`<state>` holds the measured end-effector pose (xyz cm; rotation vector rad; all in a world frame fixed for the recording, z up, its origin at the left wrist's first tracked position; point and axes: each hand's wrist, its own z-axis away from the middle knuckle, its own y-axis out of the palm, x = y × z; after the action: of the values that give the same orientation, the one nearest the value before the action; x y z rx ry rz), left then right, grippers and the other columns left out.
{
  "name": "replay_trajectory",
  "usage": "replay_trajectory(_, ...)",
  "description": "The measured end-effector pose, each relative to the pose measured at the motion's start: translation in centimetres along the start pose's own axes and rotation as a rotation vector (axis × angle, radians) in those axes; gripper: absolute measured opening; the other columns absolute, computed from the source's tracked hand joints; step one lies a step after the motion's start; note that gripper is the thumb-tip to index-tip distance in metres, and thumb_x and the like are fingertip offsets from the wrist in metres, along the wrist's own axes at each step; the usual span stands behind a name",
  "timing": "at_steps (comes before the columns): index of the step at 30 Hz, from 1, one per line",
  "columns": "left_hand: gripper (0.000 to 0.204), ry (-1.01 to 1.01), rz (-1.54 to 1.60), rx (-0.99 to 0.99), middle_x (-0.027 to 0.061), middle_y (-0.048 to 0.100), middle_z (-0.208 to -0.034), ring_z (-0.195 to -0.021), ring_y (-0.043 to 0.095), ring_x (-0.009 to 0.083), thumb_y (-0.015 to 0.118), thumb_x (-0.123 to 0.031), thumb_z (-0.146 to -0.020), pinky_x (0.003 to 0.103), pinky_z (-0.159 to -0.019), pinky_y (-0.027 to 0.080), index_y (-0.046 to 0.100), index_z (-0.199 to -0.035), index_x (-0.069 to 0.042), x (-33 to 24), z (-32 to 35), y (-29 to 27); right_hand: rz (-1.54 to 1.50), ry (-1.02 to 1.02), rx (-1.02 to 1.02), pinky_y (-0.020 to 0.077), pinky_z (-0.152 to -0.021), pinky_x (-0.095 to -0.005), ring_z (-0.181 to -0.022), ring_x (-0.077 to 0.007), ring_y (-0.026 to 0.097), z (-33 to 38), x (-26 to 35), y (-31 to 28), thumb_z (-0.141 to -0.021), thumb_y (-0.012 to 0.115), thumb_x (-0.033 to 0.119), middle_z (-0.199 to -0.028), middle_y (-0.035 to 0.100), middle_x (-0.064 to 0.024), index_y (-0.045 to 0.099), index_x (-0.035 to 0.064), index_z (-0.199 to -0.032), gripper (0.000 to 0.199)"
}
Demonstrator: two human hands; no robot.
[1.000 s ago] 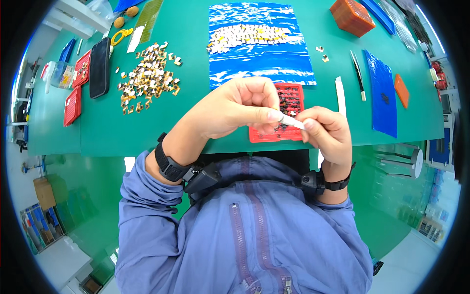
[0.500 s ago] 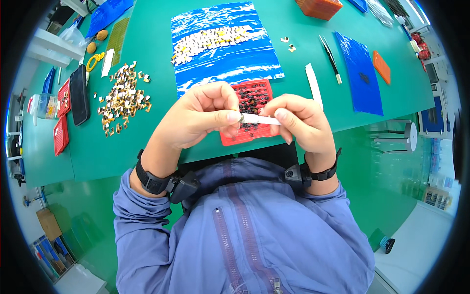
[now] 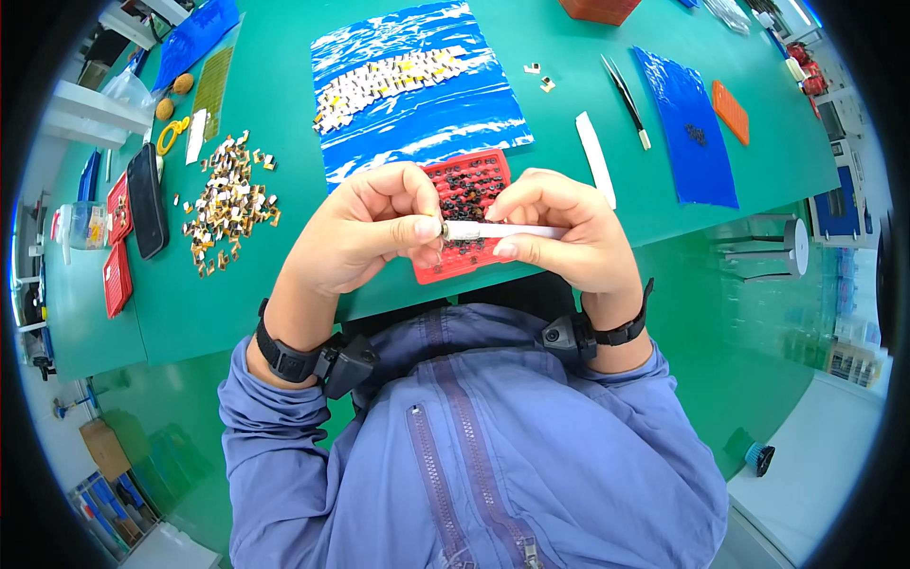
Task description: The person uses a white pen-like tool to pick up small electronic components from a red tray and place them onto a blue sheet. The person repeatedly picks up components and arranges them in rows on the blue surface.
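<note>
Over a red tray of small black parts, my two hands meet at a slim white stick. My left hand pinches a tiny dark and gold piece at the stick's left tip; the fingers partly hide it. Around the stick's other end is my right hand, its thumb below and fingertips above. Behind the tray, a blue sheet bears a band of small white and yellow pieces. A loose pile of similar pieces lies left of my hands.
Right of the tray lie a white strip, tweezers, a smaller blue sheet and an orange block. To the left are a black phone, yellow-handled scissors and red trays. The green table's edge runs before me.
My right thumb and fingertips have shifted left along the stick and spread apart, baring more of its right end. My left hand keeps its pinch. The whole view has shifted slightly.
</note>
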<state>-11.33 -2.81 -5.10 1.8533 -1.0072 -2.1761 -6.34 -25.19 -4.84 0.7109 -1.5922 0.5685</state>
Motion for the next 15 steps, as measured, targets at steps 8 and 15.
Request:
replay_trajectory(8,0.009,0.009,0.021,0.019,0.0070,0.061,-0.076,-0.066,0.062,0.0125,0.059,-0.005,-0.086,0.024,-0.058,0.052,0.052,-0.086,0.000,0.1,-0.1,-0.1,-0.038,0.043,0.015,0.0315,-0.047,-0.0180,-0.053,-0.0016,0.043,0.1,0.2,-0.2,-0.087,0.059,0.007,-0.061,0.052,0.0024,0.060,-0.0003,-0.092,0.009)
replay_trajectory(15,0.008,-0.005,0.011,-0.004,0.0067,0.061,-0.075,-0.066,0.062,0.0122,0.059,-0.005,-0.086,0.023,-0.060,0.052,0.053,-0.087,-0.001,0.1,-0.1,0.0,0.055,-0.020,-0.007,0.0330,-0.047,-0.0182,-0.052,-0.0019,0.044,-0.1,-0.4,-0.4,-0.087,0.059,0.007,-0.062,0.055,0.0023,0.061,0.0008,-0.092,0.009)
